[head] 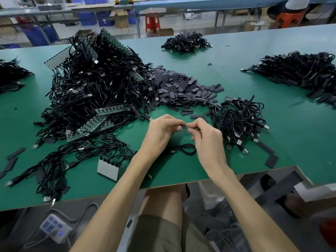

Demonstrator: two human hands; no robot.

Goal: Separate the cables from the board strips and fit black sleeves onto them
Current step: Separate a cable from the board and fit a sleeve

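Note:
Both hands meet above the near middle of the green table. My left hand pinches a small black sleeve between thumb and fingers. My right hand pinches the end of a black cable right against that sleeve. The cable's loop with its USB plug lies on the table under my hands. A big heap of cables tangled with green board strips sits at left. Loose black sleeves are piled just beyond my hands.
A bundle of cables lies right of my hands, with larger piles at far right, far middle and far left. A white strip piece rests near the front edge. A power strip lies on the floor.

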